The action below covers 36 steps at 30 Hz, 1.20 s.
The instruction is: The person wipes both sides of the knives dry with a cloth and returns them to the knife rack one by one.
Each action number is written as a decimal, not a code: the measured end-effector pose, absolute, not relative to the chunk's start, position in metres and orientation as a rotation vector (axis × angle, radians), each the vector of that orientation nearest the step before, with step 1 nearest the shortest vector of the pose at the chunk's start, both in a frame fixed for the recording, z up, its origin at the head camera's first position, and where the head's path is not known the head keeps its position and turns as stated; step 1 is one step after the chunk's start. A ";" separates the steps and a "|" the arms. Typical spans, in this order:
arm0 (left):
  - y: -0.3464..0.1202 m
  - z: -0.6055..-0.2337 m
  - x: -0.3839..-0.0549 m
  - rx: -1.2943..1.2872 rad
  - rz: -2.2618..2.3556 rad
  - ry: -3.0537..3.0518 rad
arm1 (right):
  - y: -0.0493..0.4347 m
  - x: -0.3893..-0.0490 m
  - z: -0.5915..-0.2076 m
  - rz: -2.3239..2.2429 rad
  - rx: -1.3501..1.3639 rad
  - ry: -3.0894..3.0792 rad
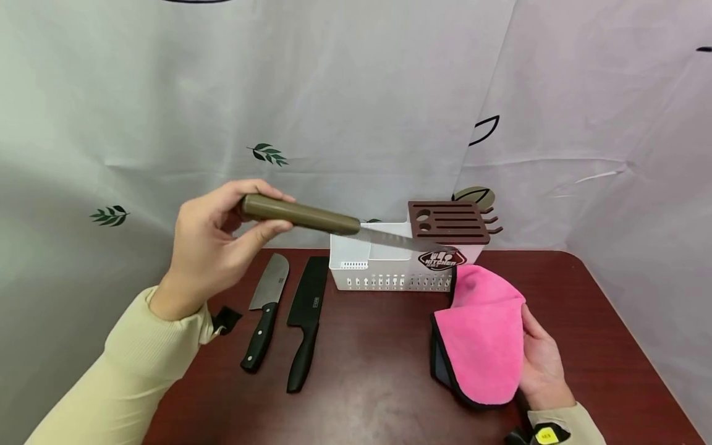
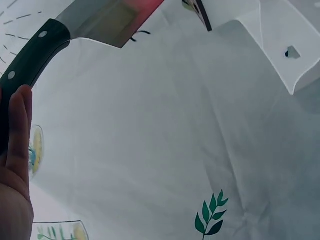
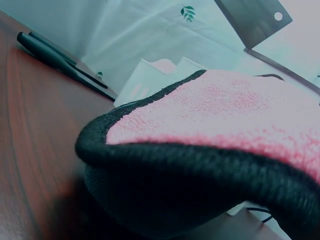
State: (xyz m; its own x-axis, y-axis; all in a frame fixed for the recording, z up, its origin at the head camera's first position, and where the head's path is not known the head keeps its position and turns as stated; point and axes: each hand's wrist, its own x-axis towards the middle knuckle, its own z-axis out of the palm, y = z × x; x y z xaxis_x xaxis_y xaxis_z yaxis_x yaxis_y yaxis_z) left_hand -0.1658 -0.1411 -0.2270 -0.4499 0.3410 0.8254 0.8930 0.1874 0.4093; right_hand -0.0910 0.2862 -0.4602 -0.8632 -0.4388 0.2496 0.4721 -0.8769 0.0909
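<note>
A cleaver (image 1: pixel 300 214) is held up over the table by my left hand (image 1: pixel 214 238), which pinches its handle between thumb and fingers. Its blade points right and looks nearly edge-on in the head view. The left wrist view shows the riveted dark handle and wide blade (image 2: pixel 110 22); a round hole marks the blade's corner in the right wrist view. My right hand (image 1: pixel 542 364) holds a pink cloth (image 1: pixel 484 346) with black edging and a dark underside, below and right of the blade tip. The cloth covers most of the right fingers.
A white perforated holder (image 1: pixel 389 272) with a brown slotted top (image 1: pixel 450 222) stands at the table's back edge, hooks on its right side. A silver-bladed knife (image 1: pixel 261 337) and a black knife (image 1: pixel 308 315) lie on the left. White curtain (image 1: pixel 334 93) hangs behind.
</note>
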 end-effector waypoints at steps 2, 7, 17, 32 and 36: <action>-0.140 -0.224 -0.172 -1.119 -1.267 -1.897 | 0.288 -0.091 -0.460 -2.643 -0.304 -0.198; -0.134 -0.215 -0.184 -1.058 -1.319 -1.874 | 0.292 -0.091 -0.461 -2.662 -0.297 -0.206; -0.117 -0.197 -0.211 -1.063 -1.321 -1.839 | 0.293 -0.093 -0.462 -2.680 -0.313 -0.226; -0.081 -0.185 -0.244 -1.036 -1.379 -1.953 | 0.293 -0.093 -0.467 -2.666 -0.354 -0.218; -0.075 -0.183 -0.248 -1.031 -1.396 -1.995 | 0.293 -0.094 -0.467 -2.662 -0.356 -0.221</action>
State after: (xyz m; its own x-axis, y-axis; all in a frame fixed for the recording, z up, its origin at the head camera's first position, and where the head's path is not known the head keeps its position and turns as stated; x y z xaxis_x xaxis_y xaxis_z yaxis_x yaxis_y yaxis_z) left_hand -0.2480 -0.0747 -0.1828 -0.5935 0.3008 0.7465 0.8044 0.1907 0.5627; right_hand -0.0937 0.2934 -0.4665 -0.8686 -0.4064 0.2836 0.4476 -0.8890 0.0967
